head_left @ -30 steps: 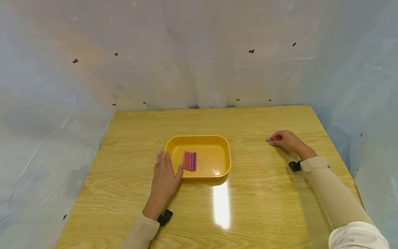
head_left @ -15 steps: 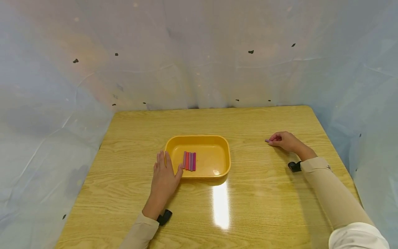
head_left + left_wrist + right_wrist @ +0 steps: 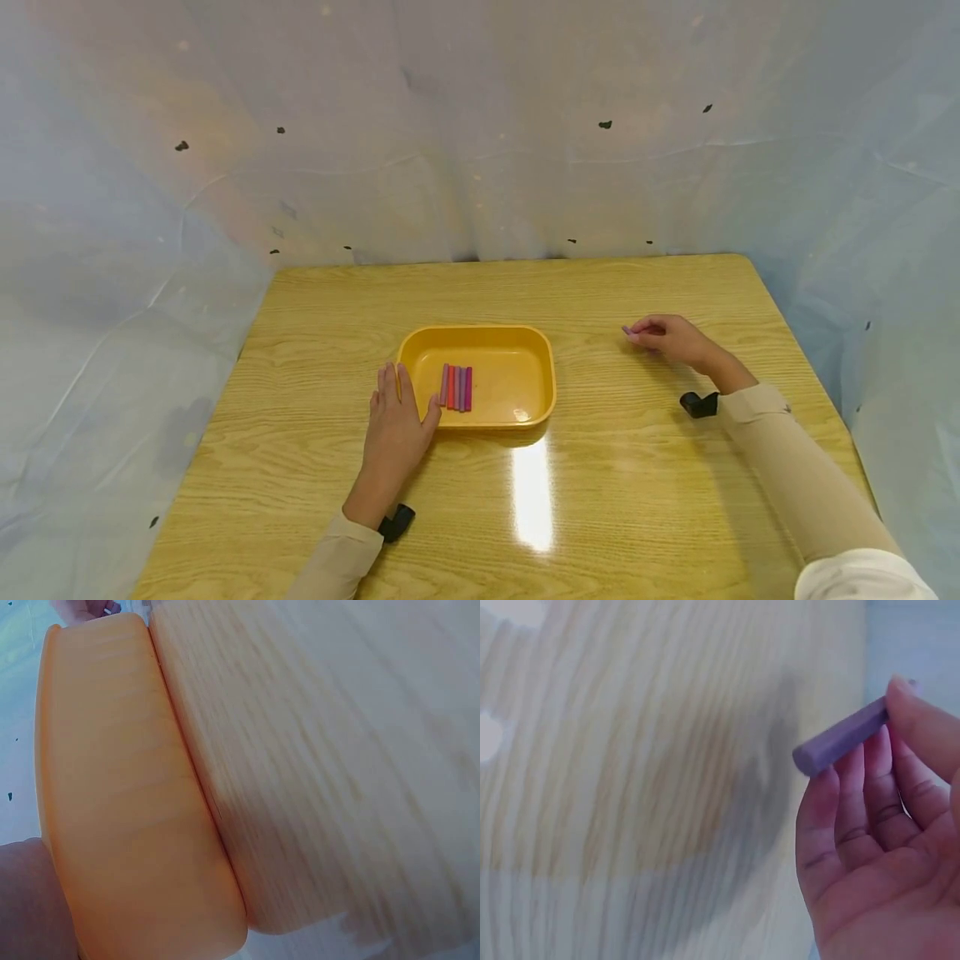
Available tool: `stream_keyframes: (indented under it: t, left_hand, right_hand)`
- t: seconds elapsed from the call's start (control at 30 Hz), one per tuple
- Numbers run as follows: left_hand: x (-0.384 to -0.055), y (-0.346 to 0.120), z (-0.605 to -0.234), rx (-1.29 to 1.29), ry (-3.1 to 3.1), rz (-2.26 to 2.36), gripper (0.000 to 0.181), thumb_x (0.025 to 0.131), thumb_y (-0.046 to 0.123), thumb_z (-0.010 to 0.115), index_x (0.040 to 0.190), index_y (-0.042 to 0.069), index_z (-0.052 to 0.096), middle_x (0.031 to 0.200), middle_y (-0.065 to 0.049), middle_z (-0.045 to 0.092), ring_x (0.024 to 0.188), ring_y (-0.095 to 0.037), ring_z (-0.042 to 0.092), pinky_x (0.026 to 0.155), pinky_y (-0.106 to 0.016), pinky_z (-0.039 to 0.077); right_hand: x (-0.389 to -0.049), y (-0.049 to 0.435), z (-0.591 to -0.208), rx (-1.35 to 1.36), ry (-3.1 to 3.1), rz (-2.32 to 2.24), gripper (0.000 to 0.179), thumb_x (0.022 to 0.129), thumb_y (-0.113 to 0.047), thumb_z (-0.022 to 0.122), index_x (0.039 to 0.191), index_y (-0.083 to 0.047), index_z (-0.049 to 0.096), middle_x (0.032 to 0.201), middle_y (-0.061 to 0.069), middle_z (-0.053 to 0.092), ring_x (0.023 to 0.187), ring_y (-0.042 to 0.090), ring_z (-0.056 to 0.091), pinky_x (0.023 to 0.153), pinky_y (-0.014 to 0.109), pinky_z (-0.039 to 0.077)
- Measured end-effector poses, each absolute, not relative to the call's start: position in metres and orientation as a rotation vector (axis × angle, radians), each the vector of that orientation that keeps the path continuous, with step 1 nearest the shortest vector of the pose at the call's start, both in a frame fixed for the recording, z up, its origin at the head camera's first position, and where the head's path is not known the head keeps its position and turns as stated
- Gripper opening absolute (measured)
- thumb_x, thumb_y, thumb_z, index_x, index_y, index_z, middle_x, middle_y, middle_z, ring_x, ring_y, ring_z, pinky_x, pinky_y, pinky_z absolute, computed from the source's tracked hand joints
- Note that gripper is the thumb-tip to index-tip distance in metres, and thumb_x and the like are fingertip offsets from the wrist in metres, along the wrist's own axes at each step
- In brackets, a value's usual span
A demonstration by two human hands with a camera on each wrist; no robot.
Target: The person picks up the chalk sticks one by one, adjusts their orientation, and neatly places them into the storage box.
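Note:
My right hand (image 3: pixel 671 337) pinches a short purple chalk-like stick (image 3: pixel 844 739) between thumb and fingertips, above the right part of the table. In the right wrist view the thumb presses on the stick's far end and its near end sticks out. My left hand (image 3: pixel 395 433) rests at the left front corner of a yellow tray (image 3: pixel 517 423), fingers straight along the left rim and thumb over the front rim. Several similar sticks (image 3: pixel 457 388) in purple, red and magenta lie side by side in the tray's left half, close to that thumb.
The tray stands on a wood-grain table (image 3: pixel 600 500) with a bright reflection in front of it. Pale plastic sheeting (image 3: pixel 480 167) with small dark marks surrounds the back and sides. Each wrist carries a black camera mount (image 3: pixel 699 405).
My right hand has moved left toward the tray with the purple stick, which now tilts differently. The left hand, the tray and the sticks in it have stayed put.

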State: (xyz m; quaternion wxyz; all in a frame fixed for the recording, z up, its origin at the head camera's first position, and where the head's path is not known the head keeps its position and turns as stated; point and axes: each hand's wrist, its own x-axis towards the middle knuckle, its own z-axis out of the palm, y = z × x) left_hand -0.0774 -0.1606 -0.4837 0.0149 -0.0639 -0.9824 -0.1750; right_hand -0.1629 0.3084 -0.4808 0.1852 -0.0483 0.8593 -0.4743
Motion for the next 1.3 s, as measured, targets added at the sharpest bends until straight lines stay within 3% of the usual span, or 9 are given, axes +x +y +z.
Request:
stream_keyframes:
  t: [0.13,0.3,0.47,0.6,0.73,0.97,1.3]
  left_hand:
    - [-0.078,-0.161,-0.485,-0.206,-3.042,-0.534,0.08,0.095,0.05,0.038,0.145,-0.008,0.015,0.15,-0.027,0.01,0.139,-0.036,0.006,0.107,-0.054,0.017]
    - [-0.078,-0.161,-0.487,-0.216,-3.026,-0.521,0.08,0.094,0.05,0.039,0.145,-0.008,0.015,0.149,-0.027,0.012,0.139,-0.036,0.008,0.107,-0.054,0.018]
    - [-0.078,-0.162,-0.488,-0.219,-3.021,-0.523,0.081,0.094,0.051,0.038,0.145,-0.008,0.016,0.149,-0.027,0.012,0.139,-0.036,0.008,0.107,-0.054,0.019]
    - [-0.078,-0.162,-0.488,-0.224,-3.015,-0.534,0.08,0.094,0.049,0.04,0.145,-0.008,0.016,0.149,-0.027,0.011,0.139,-0.036,0.009,0.107,-0.054,0.018]
    - [-0.078,-0.161,-0.486,-0.224,-3.008,-0.538,0.079,0.094,0.047,0.043,0.145,-0.008,0.017,0.149,-0.028,0.013,0.138,-0.037,0.01,0.106,-0.055,0.019]
    - [-0.077,-0.161,-0.486,-0.219,-3.01,-0.538,0.079,0.094,0.048,0.041,0.145,-0.008,0.017,0.149,-0.028,0.013,0.138,-0.037,0.01,0.106,-0.055,0.019]
    - [-0.078,-0.161,-0.487,-0.217,-3.014,-0.542,0.079,0.094,0.047,0.043,0.145,-0.008,0.016,0.149,-0.027,0.012,0.139,-0.036,0.009,0.107,-0.055,0.018]
  right_hand:
    - [-0.16,0.299,-0.474,-0.144,2.301,-1.491,0.046,0.094,-0.03,0.056,0.121,0.007,0.053,0.103,0.032,0.054,0.084,0.037,0.055,0.077,0.051,0.047]
    - [-0.157,0.286,-0.467,-0.158,2.26,-1.552,0.049,0.094,-0.031,0.055,0.123,0.008,0.05,0.109,0.034,0.052,0.085,0.034,0.055,0.082,0.056,0.043]
    - [-0.156,0.273,-0.464,-0.192,2.225,-1.586,0.047,0.094,-0.028,0.055,0.121,0.01,0.05,0.114,0.034,0.051,0.099,0.045,0.052,0.084,0.048,0.047]
    - [-0.155,0.265,-0.461,-0.207,2.238,-1.584,0.042,0.094,-0.029,0.055,0.119,0.005,0.053,0.114,0.032,0.053,0.099,0.041,0.054,0.083,0.039,0.05]
    - [-0.152,0.257,-0.454,-0.222,2.253,-1.582,0.036,0.095,-0.029,0.054,0.117,-0.001,0.056,0.106,0.031,0.055,0.088,0.034,0.059,0.084,0.042,0.049]
    - [-0.151,0.248,-0.451,-0.257,2.216,-1.607,0.034,0.095,-0.028,0.053,0.117,-0.002,0.057,0.094,0.021,0.06,0.083,0.039,0.058,0.084,0.041,0.05]
    - [-0.152,0.236,-0.453,-0.287,2.15,-1.673,0.035,0.095,-0.026,0.054,0.116,0.002,0.056,0.096,0.023,0.059,0.083,0.04,0.057,0.083,0.041,0.05]
